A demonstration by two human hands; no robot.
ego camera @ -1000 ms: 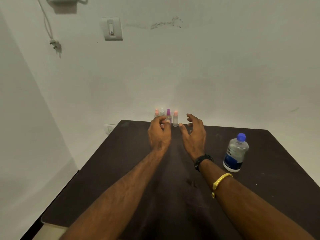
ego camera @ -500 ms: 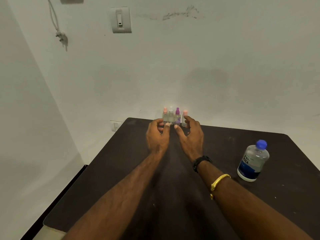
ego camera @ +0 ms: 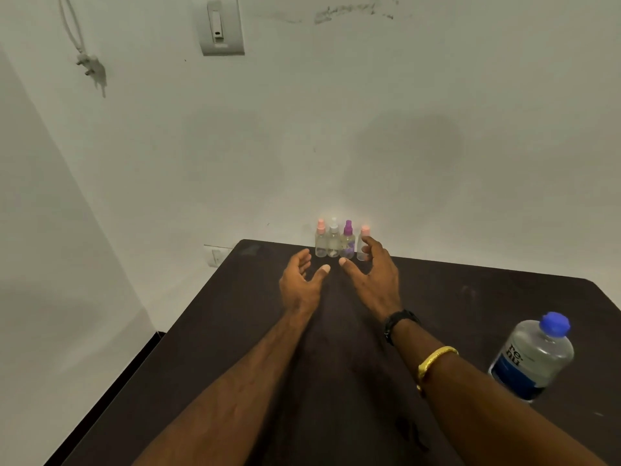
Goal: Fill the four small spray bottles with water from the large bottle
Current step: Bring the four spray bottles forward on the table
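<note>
Four small clear spray bottles stand in a row at the table's far edge by the wall: a pink-capped one (ego camera: 321,241), a white-capped one (ego camera: 333,240), a purple-capped one (ego camera: 347,242) and another pink-capped one (ego camera: 363,239), partly behind my fingers. My left hand (ego camera: 300,284) is open just in front and left of the row, holding nothing. My right hand (ego camera: 373,279) is open too, its fingers beside the rightmost bottle. The large water bottle (ego camera: 534,358), with a blue cap and blue label, stands upright at the right.
The dark table (ego camera: 201,331) runs to the white wall; its left edge drops off to the floor. A wall switch (ego camera: 220,26) and a hanging plug (ego camera: 90,63) are high on the wall. My right wrist carries a black watch (ego camera: 400,322) and a yellow bangle (ego camera: 435,359).
Both hands have spread apart and drawn slightly back from the row of small bottles. The camera view has shifted, so the large bottle sits lower right.
</note>
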